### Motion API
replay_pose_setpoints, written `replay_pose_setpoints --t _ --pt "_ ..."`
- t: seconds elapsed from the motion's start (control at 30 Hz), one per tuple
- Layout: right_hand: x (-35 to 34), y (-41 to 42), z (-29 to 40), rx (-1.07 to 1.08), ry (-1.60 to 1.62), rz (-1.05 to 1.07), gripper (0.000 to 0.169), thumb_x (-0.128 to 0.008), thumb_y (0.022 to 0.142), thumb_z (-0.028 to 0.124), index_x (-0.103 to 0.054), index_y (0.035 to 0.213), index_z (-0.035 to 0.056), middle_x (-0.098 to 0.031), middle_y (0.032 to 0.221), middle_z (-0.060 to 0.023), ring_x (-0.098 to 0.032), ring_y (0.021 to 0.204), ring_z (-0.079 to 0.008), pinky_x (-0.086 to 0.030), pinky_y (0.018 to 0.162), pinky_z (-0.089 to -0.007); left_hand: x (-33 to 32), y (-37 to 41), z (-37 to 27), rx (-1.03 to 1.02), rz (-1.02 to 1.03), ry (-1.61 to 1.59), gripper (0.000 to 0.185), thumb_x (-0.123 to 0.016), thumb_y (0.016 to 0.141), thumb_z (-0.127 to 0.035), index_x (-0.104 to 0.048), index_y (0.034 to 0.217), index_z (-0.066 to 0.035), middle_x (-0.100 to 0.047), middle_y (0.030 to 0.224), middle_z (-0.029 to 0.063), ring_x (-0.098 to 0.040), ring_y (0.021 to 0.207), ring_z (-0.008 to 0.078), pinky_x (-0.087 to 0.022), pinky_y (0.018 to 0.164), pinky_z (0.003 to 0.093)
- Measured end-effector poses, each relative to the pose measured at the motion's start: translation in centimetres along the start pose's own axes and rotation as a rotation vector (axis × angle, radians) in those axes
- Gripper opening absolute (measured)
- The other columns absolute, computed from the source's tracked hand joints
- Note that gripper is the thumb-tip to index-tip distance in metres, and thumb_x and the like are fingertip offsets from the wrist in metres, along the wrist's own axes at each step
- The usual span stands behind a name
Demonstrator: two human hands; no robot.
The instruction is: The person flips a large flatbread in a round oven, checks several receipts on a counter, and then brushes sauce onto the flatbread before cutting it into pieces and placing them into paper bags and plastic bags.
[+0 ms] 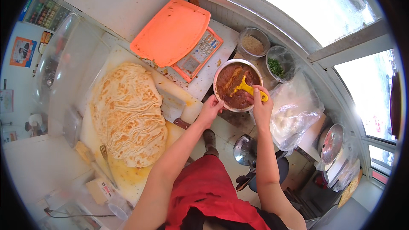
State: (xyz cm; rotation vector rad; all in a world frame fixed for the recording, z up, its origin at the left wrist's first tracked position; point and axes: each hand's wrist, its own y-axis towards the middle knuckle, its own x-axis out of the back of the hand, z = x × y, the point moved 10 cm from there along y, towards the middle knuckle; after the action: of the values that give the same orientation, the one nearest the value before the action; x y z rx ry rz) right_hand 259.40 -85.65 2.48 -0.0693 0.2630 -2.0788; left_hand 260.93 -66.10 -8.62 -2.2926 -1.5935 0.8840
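Observation:
A round bowl of reddish-brown sauce [236, 70] sits at the counter's edge in front of me. My left hand [211, 110] grips its near left rim, thumb on top. In my right hand [262, 105] is a yellow plastic-handled tool [247, 87], its forked end over the sauce; whether it has a blade or brush cannot be told. Just beyond the bowl stand a clear container of pale seeds or crumbs [252, 44] and another of chopped green herbs [276, 67]. To my left a large browned flatbread [127, 115] lies folded on a cutting board [172, 86].
A cleaver [174, 108] rests beside the flatbread. An orange scale [172, 32] stands behind it. Plastic-bagged dough [294, 111] lies right of the bowl. A slotted spatula [107, 159] and a brush [86, 153] lie at the left. A metal bowl [332, 143] sits far right.

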Motion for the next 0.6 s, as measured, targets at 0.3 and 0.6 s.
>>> replay_pose_setpoints --t 0.3,0.6 --pt "-3.1 -7.1 0.9 0.018 0.143 0.099 0.028 -0.048 0.101 0.020 -0.057 0.113 -0.0038 -0.064 0.102 -0.0159 -0.070 0.087 -0.0263 -0.057 0.076 -0.0299 1.4 -9.9 -3.2 -0.093 -0.087 -0.003 0.010 -0.055 0.096 -0.011 -0.053 0.104 -0.005 -0.059 0.089 -0.0001 -0.051 0.075 0.0066 -0.044 0.066 0.0226" --pt "-13.2 -12.8 -1.1 -0.154 0.415 0.304 0.027 -0.049 0.100 0.021 -0.056 0.110 -0.0026 -0.065 0.099 -0.0155 -0.070 0.083 -0.0277 -0.059 0.073 -0.0304 11.5 -20.7 -4.1 -0.173 -0.329 -0.140 0.011 -0.056 0.096 -0.013 -0.054 0.101 -0.004 -0.061 0.090 0.0028 -0.056 0.074 0.0096 -0.046 0.066 0.0241"
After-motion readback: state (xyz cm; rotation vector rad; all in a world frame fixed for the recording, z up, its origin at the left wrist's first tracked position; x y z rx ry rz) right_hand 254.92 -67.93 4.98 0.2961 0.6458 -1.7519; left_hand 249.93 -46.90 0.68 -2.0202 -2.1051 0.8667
